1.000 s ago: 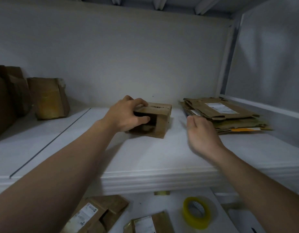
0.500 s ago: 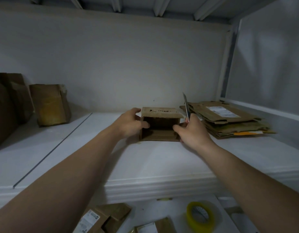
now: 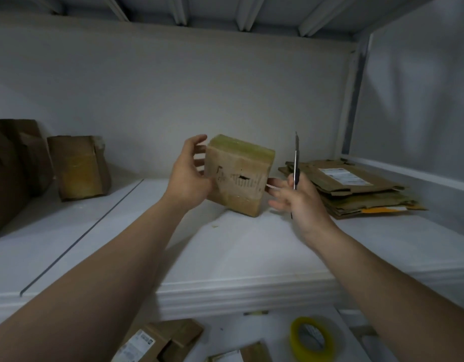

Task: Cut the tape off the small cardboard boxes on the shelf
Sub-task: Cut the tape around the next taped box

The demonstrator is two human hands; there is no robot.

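A small cardboard box [image 3: 238, 173] with yellowish tape over its top and lower edge is tipped up on the white shelf [image 3: 238, 246], resting on its lower corner. My left hand [image 3: 189, 176] grips its left side. My right hand [image 3: 297, 198] is at the box's right edge, fingertips touching it, and holds a thin knife [image 3: 295, 163] upright with the blade pointing up. A torn strip with a small hole crosses the box's front face.
A stack of flattened cardboard [image 3: 353, 189] lies right of the box. A taped box [image 3: 79, 167] and darker boxes [image 3: 14, 168] stand at the left. Below the shelf are a yellow tape roll [image 3: 313, 338] and labelled boxes [image 3: 157, 340].
The box has been turned and tipped up from lying with its open side toward me; its taped face now points up. The knife has risen with my right hand.
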